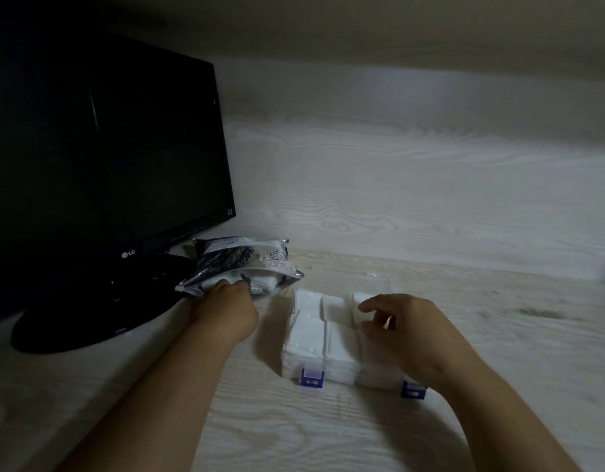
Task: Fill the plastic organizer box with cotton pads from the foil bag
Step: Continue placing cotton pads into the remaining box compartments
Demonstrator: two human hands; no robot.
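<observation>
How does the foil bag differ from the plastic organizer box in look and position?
The foil bag is dark, shiny and crinkled; the organizer box is clear and straight-edged, with blue latches. The bag lies beside the monitor, left hand at its mouth; the box lies nearer, under the right hand. Both hold white cotton pads.

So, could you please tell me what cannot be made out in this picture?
Head view:
- Left hand fingers: buried in the crinkled silver foil bag; any grip on pads is hidden.
- Clear plastic organizer box: right compartments are covered by the right hand; whether it pinches a white cotton pad is blurred.
- Bag print: too dim, too small.
</observation>
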